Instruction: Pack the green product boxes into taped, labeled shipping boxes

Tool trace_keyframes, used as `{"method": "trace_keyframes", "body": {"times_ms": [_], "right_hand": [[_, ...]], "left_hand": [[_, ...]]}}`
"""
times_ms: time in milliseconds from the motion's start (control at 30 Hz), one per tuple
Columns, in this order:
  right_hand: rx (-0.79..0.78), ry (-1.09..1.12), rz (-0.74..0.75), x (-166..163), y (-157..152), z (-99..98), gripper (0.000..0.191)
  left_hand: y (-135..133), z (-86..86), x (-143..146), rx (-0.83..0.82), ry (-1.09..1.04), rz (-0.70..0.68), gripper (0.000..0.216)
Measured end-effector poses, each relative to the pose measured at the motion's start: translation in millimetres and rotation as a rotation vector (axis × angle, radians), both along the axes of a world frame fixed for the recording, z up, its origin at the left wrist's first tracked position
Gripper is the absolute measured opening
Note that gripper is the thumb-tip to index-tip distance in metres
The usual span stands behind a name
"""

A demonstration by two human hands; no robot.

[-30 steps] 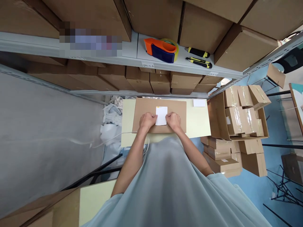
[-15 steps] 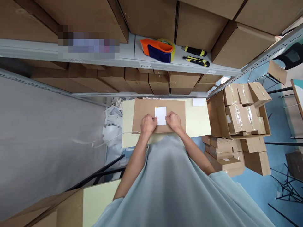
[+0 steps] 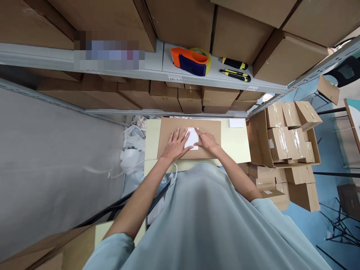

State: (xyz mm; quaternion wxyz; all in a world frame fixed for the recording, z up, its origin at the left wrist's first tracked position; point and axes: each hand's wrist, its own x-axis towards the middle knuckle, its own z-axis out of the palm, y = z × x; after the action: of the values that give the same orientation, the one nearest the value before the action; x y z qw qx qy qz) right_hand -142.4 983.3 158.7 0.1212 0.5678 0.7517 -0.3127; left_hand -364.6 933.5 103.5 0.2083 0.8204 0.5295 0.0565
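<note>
The shelves [image 3: 84,60] in front of me are the biggest thing here, packed with large cardboard boxes [image 3: 180,18] above and smaller ones beneath. To my right stands an open carton [image 3: 284,135] full of taped parcels, with more parcels stacked on the blue floor under it. Below the shelves is my pale table [image 3: 236,144], and on it lies a flat brown cardboard box [image 3: 209,125], long side toward me, taking up the middle of the tabletop. A heap of torn white paper [image 3: 132,142] sits on the floor just left of the table. On the shelf above are an orange and blue tape dispenser [image 3: 192,60] and, just to its right, two yellow and black knives [image 3: 234,69]. A small white slip [image 3: 236,122] lies on the table's far right corner. My left hand [image 3: 176,144] lies flat on the box, fingers spread, its fingertips on the left edge of a white label [image 3: 192,138]. My right hand [image 3: 206,139] presses flat on the label's right side, holding nothing.
</note>
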Motion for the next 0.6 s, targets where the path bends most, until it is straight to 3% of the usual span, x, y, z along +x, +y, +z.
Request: {"method": "trace_keyframes", "body": {"times_ms": [100,200,367,600], "right_hand": [[-0.019,-0.034,0.011,-3,10,11.4,0.093],[-0.013,-0.053,0.022,-7,1,13.6,0.082],[0.004,-0.041,0.059,-7,-17,6.5,0.092],[0.003,0.010,0.111,6,-15,-8.1,0.099]], "left_hand": [[17,-0.3,-13,-0.009,0.043,-0.081,0.095],[28,-0.5,-20,-0.028,0.077,-0.108,0.105],[27,-5.4,-17,-0.006,0.045,-0.064,0.086],[1,-3.7,2,0.003,-0.018,0.008,0.072]]}}
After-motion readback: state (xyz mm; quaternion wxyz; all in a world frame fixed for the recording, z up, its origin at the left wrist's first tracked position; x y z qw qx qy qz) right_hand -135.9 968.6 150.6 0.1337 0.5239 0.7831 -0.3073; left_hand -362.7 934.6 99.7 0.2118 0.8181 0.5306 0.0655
